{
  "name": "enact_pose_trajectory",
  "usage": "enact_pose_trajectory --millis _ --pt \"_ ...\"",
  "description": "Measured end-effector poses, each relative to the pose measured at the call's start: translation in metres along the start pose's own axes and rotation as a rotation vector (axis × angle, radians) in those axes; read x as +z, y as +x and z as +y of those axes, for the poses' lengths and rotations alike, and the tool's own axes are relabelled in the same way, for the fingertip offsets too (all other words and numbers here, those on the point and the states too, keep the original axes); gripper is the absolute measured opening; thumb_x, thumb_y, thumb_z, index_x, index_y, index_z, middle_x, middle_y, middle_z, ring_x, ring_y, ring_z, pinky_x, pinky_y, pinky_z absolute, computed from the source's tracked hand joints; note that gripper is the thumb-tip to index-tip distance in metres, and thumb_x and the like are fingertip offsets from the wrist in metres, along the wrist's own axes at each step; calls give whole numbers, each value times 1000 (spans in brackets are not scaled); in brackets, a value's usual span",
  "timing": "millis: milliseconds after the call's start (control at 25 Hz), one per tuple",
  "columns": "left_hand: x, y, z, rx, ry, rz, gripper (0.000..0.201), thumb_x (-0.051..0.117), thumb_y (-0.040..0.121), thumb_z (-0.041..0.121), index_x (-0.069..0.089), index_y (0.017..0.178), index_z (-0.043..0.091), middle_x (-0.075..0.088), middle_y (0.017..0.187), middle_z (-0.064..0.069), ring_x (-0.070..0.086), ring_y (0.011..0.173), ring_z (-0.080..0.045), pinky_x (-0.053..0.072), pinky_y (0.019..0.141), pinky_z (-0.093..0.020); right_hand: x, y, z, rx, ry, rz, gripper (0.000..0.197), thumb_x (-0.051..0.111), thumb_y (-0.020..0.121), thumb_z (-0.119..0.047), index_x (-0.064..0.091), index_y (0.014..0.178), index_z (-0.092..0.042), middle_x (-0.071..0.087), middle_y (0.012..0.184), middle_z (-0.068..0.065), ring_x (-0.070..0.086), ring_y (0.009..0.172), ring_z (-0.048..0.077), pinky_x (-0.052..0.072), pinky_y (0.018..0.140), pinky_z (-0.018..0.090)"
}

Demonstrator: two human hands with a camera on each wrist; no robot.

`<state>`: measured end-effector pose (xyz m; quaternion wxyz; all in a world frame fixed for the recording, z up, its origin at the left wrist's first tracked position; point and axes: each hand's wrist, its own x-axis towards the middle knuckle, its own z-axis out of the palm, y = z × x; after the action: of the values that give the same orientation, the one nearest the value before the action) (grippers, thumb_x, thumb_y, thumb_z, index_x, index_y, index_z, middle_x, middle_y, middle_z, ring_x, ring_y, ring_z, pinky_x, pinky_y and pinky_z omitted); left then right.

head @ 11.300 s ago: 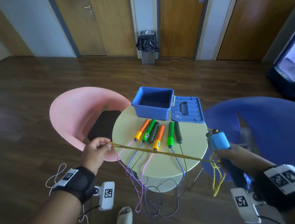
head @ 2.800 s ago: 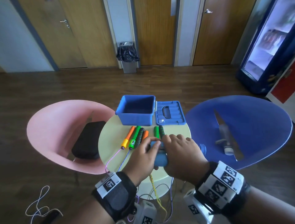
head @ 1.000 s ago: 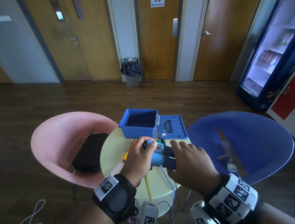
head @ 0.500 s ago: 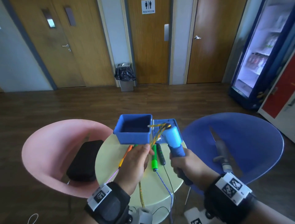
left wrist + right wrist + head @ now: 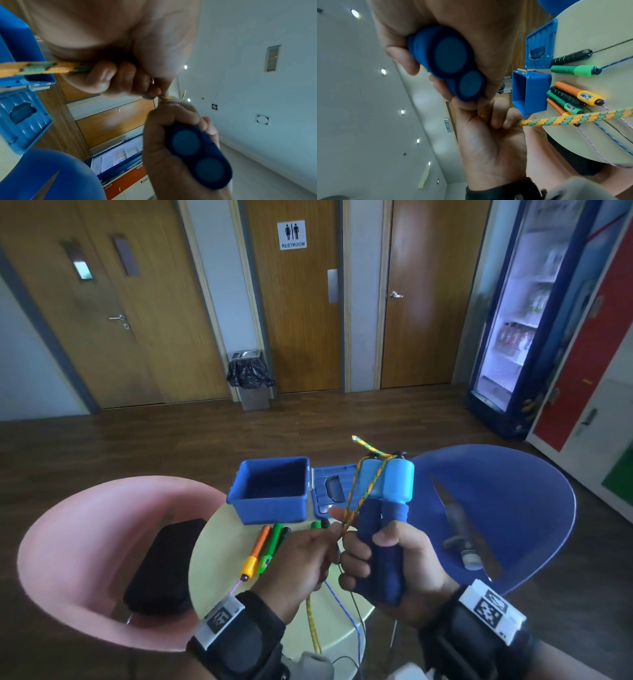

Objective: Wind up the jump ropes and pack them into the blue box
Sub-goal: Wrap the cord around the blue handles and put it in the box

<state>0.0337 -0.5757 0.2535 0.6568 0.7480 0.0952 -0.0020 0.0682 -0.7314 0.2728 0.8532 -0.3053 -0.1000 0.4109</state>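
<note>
At the far left a pink plastic tub chair (image 5: pixel 85 542) holds a black zipped case (image 5: pixel 164 566) on its seat, just beside the left edge of the round pale-yellow table (image 5: pixel 219 549). Near that edge lie an orange foam-handled jump rope handle (image 5: pixel 256 554), a green one and a black one, packed side by side, their thin cords running off the near edge. At the far edge of the table stands the open blue plastic box (image 5: pixel 272 491), nothing visible inside it, with its ribbed blue lid (image 5: pixel 330 489) lying flat to its right. My left hand (image 5: pixel 301 563) is curled around the yellow-and-green braided rope (image 5: pixel 352 501), pinching it between fingertips and thumb; the rope hangs from that fist past the near edge. My right hand (image 5: pixel 387 570), touching the left, is wrapped tight around the pair of dark-blue foam handles with light-blue plastic caps (image 5: pixel 390 508), held upright together above the table's right edge, the rope crossing their tops. Beyond sits a blue plastic tub chair (image 5: pixel 496 501).
</note>
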Motion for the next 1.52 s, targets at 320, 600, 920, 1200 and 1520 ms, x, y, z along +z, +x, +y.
enact_pose_trajectory --millis 320,600,920,1200,1520 --pt "-16 -23 -7 153 410 54 41 59 96 39 60 56 28 51 48 6 45 56 -8 41 59 -28 -37 10 -17 17 -932 477 30 60 54 -18 53 83 -13 46 60 2 39 51 20 30 54 28" --pt "-11 -39 -23 243 755 47 41 55 95 47 56 75 11 49 55 2 42 53 -14 36 54 -31 -78 19 -39 81 -2053 742 17 50 87 -40 42 94 -26 56 87 -7 54 76 23 40 65 31" --pt "-8 -36 -10 220 968 54 42 51 91 55 47 76 16 62 76 -1 58 99 -26 53 80 -38 -90 55 -24 171 -2230 667 19 52 82 -34 48 98 -25 60 87 -9 63 78 18 46 66 31" --pt "-22 -38 14 165 1160 79 50 42 99 50 37 64 16 56 71 -5 44 74 -23 40 93 -38 -76 69 -28 126 -2282 596 18 50 81 -27 44 96 -23 57 85 -7 61 78 20 48 69 32" --pt "-23 -22 -20 106 663 -42 51 45 95 56 43 63 15 50 55 -4 44 61 -10 40 67 -34 -83 64 -36 107 -2336 674 19 52 81 -26 45 98 -20 63 93 -3 62 81 23 39 69 33"
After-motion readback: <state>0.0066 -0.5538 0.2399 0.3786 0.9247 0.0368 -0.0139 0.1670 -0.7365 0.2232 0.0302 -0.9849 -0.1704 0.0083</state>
